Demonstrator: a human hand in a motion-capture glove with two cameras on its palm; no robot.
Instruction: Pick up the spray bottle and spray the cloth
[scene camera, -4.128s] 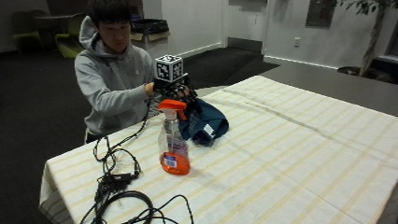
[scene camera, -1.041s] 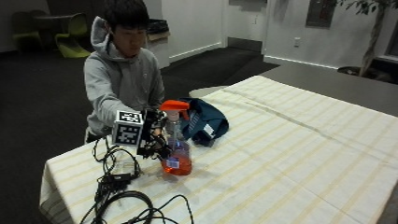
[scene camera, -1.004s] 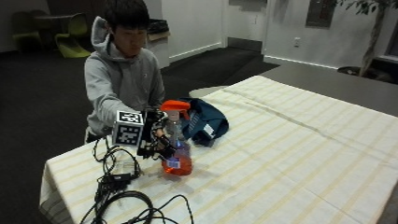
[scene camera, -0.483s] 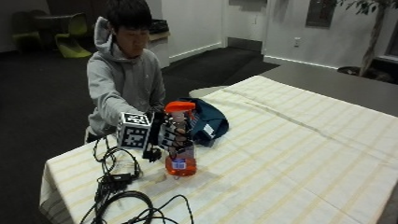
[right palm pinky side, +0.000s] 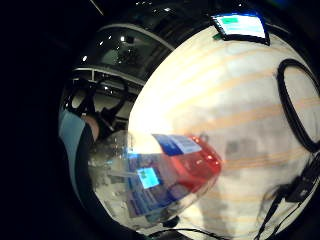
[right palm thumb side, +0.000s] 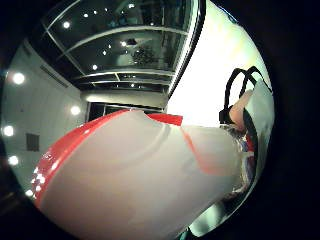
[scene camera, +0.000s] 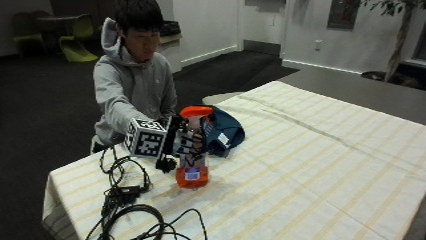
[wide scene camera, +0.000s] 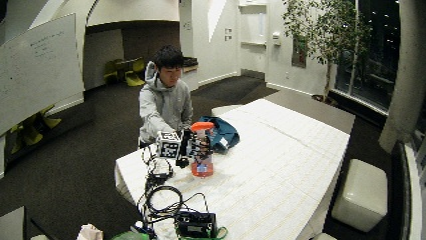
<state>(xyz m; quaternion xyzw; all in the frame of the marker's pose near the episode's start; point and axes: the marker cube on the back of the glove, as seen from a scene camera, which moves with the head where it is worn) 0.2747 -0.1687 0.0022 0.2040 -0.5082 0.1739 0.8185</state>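
Note:
The spray bottle (scene camera: 193, 172) stands upright near the table's front left. It has an orange cap, a clear body and orange liquid at the bottom. My gloved right hand (scene camera: 186, 142) grips its middle from the left, with fingers curled round the front. Just behind the bottle lies the teal cloth (scene camera: 225, 131), bunched up. In the wide outside view the hand (wide scene camera: 192, 147) holds the bottle (wide scene camera: 202, 162) in front of the cloth (wide scene camera: 223, 134). The bottle's label and liquid (right palm pinky side: 170, 167) sit close to the palm. Its white and orange spray head (right palm thumb side: 140, 175) fills the thumb side view.
Black cables and a small adapter (scene camera: 126, 200) lie tangled on the striped tablecloth (scene camera: 319, 165) left of the bottle, by the front corner. A cable loop (right palm pinky side: 295, 110) shows beside the bottle. A black device (wide scene camera: 194, 222) sits at the table's near end.
The hand came from the cloth down to the bottle's left side and has now closed round the bottle's middle. The bottle has shifted slightly to the right.

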